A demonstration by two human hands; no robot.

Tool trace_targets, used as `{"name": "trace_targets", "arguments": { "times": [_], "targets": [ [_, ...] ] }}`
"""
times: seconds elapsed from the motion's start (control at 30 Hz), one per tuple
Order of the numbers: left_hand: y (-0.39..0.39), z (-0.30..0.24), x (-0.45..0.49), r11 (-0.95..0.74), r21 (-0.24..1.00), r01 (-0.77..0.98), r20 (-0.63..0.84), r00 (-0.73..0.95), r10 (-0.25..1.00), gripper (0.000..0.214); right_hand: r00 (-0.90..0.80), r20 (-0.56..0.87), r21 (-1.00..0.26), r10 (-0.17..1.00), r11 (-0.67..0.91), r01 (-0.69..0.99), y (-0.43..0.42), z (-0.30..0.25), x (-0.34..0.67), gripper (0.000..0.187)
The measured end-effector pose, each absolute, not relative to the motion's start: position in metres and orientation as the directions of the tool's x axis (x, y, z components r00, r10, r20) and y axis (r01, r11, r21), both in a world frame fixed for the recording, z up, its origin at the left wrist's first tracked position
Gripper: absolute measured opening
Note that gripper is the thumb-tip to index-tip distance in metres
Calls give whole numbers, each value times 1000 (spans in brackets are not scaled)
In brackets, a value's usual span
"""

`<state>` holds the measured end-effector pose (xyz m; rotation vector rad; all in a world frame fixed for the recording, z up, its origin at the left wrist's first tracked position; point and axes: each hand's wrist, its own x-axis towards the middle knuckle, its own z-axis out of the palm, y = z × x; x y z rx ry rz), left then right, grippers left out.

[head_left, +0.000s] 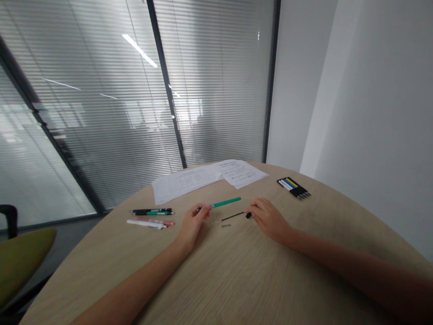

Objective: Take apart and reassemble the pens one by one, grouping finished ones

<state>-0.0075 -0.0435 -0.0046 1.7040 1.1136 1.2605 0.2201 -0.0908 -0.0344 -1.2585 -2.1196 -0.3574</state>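
My left hand (190, 225) is closed around one end of a green pen barrel (227, 202), which points to the right above the table. A short black pen part (249, 215) sits at the fingertips of my right hand (270, 221), whose fingers are closed in a pinch. Between the hands, a thin black pen refill (232, 216) reaches toward my right fingertips; I cannot tell whether they touch it. Just below the refill, a small grey spring (226, 225) lies on the table. Something clear and faint by my left fingertips is too indistinct to name.
On the round wooden table (216, 280), black-and-green pens (152, 211) and white and pink pens (150, 223) lie left of my hands. Several pens in a row (293, 188) lie at the right. Printed sheets (189, 180) rest at the back. A green chair (25, 257) stands left.
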Motion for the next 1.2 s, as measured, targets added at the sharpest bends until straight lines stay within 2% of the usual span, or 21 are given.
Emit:
{"name": "trace_targets", "arguments": {
  "times": [0.1, 0.3, 0.43, 0.6, 0.77, 0.93, 1.2],
  "targets": [
    [-45, -3, -7, -354, 911, 213, 328, 151, 933, 29, -358, 629, -81, 690, 517, 852, -90, -34, 220, 20],
    [-45, -3, -7, -355, 914, 196, 328, 156, 932, 29, -433, 663, -89, 610, 639, 764, -89, -34, 223, 15],
    [-45, -3, -6, -361, 908, 213, 333, 157, 930, 30, -485, 610, -97, 627, 667, 739, -88, -34, 223, 9],
    [-44, -4, -7, -354, 908, 225, 327, 149, 933, 31, -476, 552, -117, 685, 629, 769, -91, -32, 218, 7],
    [-41, -7, -8, -336, 922, 191, 316, 128, 940, 32, -409, 563, -140, 718, 570, 809, -93, -33, 217, 6],
    [-40, -8, -8, -308, 939, 149, 296, 99, 950, 33, -288, 654, -159, 699, 500, 851, -87, -37, 223, 20],
    [-42, -6, -7, -293, 950, 105, 286, 78, 955, 31, -35, 644, -313, 764, 305, 899, -74, -38, 230, 21]
  ]
}}
